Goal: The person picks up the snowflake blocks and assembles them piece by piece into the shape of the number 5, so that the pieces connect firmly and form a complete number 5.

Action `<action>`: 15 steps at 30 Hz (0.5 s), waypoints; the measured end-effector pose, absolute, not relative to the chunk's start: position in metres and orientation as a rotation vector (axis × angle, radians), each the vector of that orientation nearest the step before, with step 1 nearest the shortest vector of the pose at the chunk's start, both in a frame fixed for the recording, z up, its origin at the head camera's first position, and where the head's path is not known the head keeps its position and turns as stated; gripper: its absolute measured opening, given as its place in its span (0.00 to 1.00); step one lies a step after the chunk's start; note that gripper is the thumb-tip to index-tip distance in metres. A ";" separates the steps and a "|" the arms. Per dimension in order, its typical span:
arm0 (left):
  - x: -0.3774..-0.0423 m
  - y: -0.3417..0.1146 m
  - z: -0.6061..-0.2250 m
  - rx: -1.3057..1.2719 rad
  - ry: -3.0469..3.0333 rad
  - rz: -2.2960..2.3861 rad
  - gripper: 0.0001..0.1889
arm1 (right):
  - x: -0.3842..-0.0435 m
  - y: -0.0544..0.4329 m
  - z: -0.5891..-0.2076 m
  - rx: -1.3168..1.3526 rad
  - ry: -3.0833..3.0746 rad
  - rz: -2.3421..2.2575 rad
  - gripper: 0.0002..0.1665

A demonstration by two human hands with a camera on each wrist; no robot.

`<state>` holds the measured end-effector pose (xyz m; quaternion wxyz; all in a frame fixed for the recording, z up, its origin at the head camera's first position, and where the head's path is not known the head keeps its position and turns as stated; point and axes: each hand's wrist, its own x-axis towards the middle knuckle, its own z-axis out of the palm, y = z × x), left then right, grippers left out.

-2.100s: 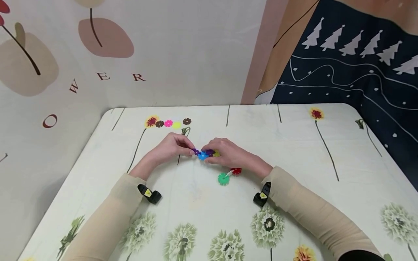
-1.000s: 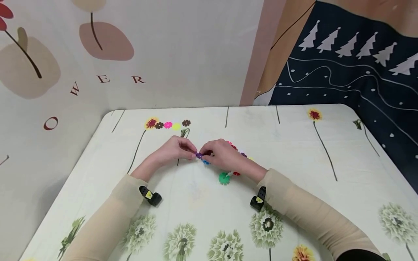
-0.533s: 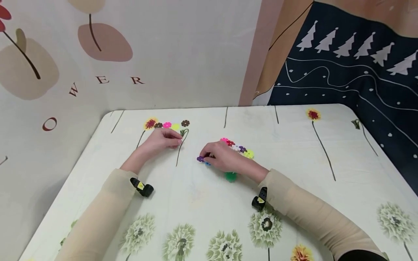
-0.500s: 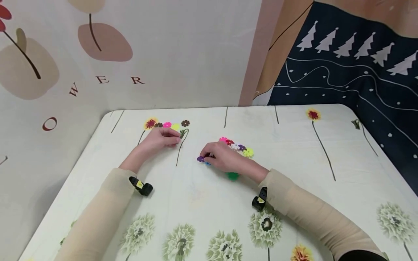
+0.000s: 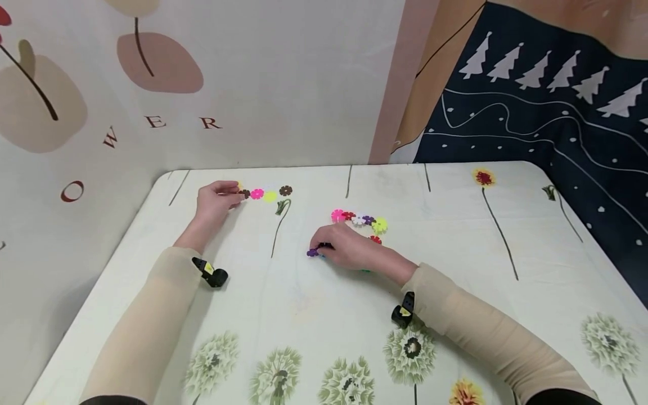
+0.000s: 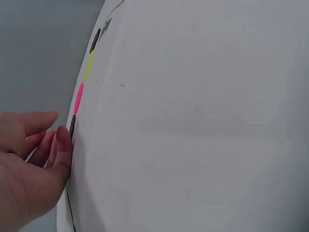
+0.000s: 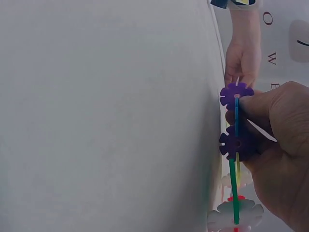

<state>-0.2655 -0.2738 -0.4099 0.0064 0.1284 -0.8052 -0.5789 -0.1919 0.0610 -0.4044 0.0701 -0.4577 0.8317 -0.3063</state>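
My right hand (image 5: 340,246) pinches a chain of interlocking plastic flower discs near its purple end disc (image 7: 236,95). A blue disc (image 7: 236,116) seen edge-on links that one to a second purple disc (image 7: 228,144). Beyond the knuckles the chain curves round through a yellow disc (image 5: 379,225) and a white disc (image 5: 359,220) to a pink disc (image 5: 338,215). My left hand (image 5: 215,203) is at the left end of a row of loose discs, thumb and forefinger apart, fingertips right at a brown disc (image 5: 246,194).
Along the row lie a loose pink disc (image 5: 257,194), a yellow-green disc (image 5: 270,196) and another brown disc (image 5: 286,190). The flower-printed white tablecloth (image 5: 304,315) covers the table, whose back edge meets a pale wall hanging (image 5: 293,112).
My left hand has come away from the chain's purple end and moved left and back to the loose row. My right hand keeps its hold, while the chain's pink end has shown from behind it.
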 end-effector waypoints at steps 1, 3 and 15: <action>-0.267 -0.274 -0.410 0.427 -2.520 -1.810 0.25 | -0.192 0.061 -0.405 -1.400 2.498 -0.922 0.08; -0.271 -0.275 -0.411 0.459 -2.541 -1.806 0.25 | -0.193 0.062 -0.405 -1.430 2.495 -0.921 0.08; -0.276 -0.277 -0.414 0.369 -2.771 -1.501 0.24 | -0.195 0.067 -0.399 -1.366 2.549 -0.951 0.10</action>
